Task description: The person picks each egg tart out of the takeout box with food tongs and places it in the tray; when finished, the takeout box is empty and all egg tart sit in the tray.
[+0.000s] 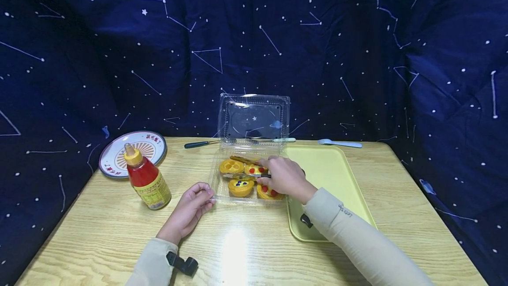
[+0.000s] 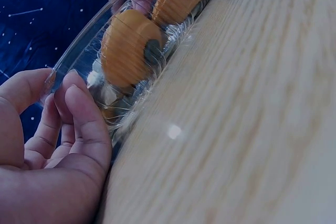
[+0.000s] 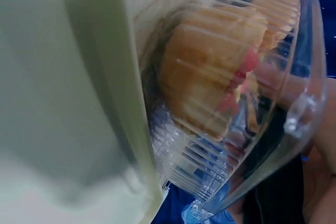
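Observation:
A clear plastic clamshell box (image 1: 224, 198) stands with its lid (image 1: 254, 120) raised, and several toy fruit tarts lie inside. My left hand (image 1: 194, 204) pinches the box's front left corner between thumb and fingers. With my right hand (image 1: 285, 174) I grip a pair of tongs (image 1: 243, 159), their metal arms spread either side of the red-dotted tart (image 1: 254, 169) at the back. Around it are a plain yellow tart (image 1: 231, 167), a blue-dotted tart (image 1: 240, 187) and a red-topped tart (image 1: 270, 192). The right wrist view shows a tart (image 3: 205, 72) through the box wall.
A yellow tray (image 1: 329, 167) lies right of the box, under my right forearm. Left of the box stand a red sauce bottle (image 1: 148, 180) and a patterned plate (image 1: 119, 144). A light blue fork (image 1: 339, 143) and a dark-handled utensil (image 1: 197, 144) lie along the far edge.

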A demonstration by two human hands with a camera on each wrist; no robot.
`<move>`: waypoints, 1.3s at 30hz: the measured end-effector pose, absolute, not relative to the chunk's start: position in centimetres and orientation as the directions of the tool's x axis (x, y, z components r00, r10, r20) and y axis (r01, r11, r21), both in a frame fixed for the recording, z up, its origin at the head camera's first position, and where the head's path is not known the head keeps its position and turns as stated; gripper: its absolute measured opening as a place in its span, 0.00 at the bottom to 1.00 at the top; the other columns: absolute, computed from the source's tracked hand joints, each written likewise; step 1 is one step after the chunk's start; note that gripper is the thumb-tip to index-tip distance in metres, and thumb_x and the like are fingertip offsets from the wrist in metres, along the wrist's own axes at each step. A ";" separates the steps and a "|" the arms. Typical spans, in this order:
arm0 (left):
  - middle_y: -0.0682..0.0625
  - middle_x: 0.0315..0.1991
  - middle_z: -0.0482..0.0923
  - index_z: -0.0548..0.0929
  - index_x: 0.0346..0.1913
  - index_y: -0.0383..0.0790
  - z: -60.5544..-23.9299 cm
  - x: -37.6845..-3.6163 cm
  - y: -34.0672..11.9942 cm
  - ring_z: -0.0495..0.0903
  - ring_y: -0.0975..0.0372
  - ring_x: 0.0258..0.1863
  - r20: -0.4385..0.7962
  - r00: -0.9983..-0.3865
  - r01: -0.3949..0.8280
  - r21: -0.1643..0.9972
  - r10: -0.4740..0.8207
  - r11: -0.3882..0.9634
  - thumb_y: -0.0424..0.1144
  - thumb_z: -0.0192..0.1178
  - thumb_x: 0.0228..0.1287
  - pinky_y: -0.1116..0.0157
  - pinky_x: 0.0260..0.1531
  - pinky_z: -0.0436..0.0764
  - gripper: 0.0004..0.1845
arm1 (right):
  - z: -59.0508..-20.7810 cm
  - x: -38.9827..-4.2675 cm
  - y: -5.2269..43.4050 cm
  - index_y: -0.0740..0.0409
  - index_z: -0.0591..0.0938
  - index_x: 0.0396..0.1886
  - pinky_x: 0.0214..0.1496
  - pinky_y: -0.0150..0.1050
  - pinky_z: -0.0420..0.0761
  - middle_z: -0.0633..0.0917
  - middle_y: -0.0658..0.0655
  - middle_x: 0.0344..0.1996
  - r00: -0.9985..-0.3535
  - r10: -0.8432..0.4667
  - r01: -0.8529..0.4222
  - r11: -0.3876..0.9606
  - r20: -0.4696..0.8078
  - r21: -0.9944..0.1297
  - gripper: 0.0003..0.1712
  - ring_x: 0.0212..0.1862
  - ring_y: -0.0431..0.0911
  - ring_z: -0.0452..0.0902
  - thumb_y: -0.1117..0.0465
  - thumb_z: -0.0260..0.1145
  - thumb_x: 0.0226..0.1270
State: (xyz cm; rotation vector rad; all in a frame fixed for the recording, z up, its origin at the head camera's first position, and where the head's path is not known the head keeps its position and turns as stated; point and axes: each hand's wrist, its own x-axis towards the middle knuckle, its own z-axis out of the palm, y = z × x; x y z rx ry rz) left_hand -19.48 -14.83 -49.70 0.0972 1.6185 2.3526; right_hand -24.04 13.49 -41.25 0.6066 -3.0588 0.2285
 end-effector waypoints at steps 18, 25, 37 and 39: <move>0.49 0.37 0.77 0.73 0.43 0.40 -49.6 -19.6 -14.7 0.79 0.63 0.36 -0.108 -0.957 -0.201 0.916 0.270 -0.346 0.30 0.57 0.70 0.70 0.38 0.81 0.05 | -40.4 -23.9 13.6 0.47 0.79 0.64 0.27 0.39 0.74 0.85 0.53 0.50 -0.936 -0.352 -0.344 0.913 0.001 -0.222 0.37 0.33 0.44 0.74 0.40 0.75 0.56; 0.49 0.36 0.77 0.73 0.43 0.40 -49.5 -19.5 -14.7 0.80 0.63 0.36 -0.108 -0.955 -0.203 0.917 0.275 -0.345 0.30 0.57 0.70 0.70 0.39 0.81 0.05 | -40.1 -24.0 13.7 0.48 0.80 0.63 0.31 0.42 0.76 0.85 0.53 0.50 -0.937 -0.350 -0.336 0.912 -0.018 -0.234 0.37 0.35 0.44 0.74 0.40 0.75 0.55; 0.49 0.37 0.76 0.73 0.43 0.40 -49.5 -19.5 -14.8 0.80 0.63 0.36 -0.117 -0.955 -0.208 0.919 0.273 -0.335 0.31 0.58 0.70 0.69 0.39 0.81 0.05 | -40.6 -24.1 13.6 0.50 0.82 0.60 0.28 0.41 0.77 0.86 0.52 0.44 -0.928 -0.374 -0.368 0.914 -0.003 -0.172 0.34 0.36 0.44 0.76 0.40 0.73 0.58; 0.49 0.37 0.76 0.73 0.43 0.40 -49.6 -19.4 -14.8 0.80 0.63 0.36 -0.117 -0.955 -0.208 0.919 0.273 -0.334 0.31 0.58 0.70 0.69 0.39 0.81 0.05 | -40.7 -24.1 13.7 0.49 0.81 0.60 0.26 0.40 0.75 0.85 0.51 0.42 -0.927 -0.375 -0.372 0.914 0.010 -0.162 0.33 0.34 0.44 0.75 0.40 0.73 0.58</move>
